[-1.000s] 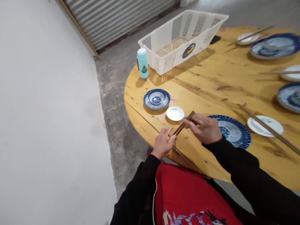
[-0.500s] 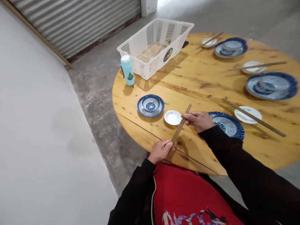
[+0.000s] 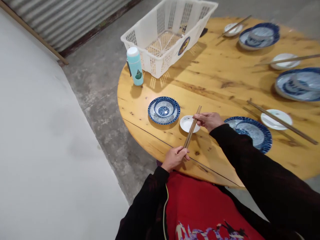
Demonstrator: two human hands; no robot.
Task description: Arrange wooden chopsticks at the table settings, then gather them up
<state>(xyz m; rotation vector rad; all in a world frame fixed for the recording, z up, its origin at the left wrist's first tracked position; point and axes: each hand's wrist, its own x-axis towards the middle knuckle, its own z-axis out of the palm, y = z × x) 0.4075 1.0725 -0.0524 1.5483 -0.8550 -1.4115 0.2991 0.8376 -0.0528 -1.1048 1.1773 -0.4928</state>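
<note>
A pair of wooden chopsticks [image 3: 191, 131] slants across a small white dish [image 3: 185, 124], with both of my hands on it. My left hand [image 3: 175, 157] is closed round the lower ends near the table's front edge. Close to the upper ends, my right hand [image 3: 208, 120] pinches the pair between thumb and fingers. Left of the dish stands a blue-patterned plate [image 3: 151, 115] with a small matching bowl [image 3: 164, 109] on it. Another blue-rimmed plate [image 3: 260, 133] lies beyond my right wrist, partly hidden by the sleeve.
A white plastic basket [image 3: 150, 65] stands at the back left of the round wooden table [image 3: 215, 86], beside a light-blue bottle [image 3: 135, 68]. Along the right are several place settings, including a white dish [image 3: 271, 124] with chopsticks [image 3: 297, 130] across it.
The chopsticks have moved left, from the right side of the small white dish to over it, with both hands still holding them. The camera view has shifted slightly.
</note>
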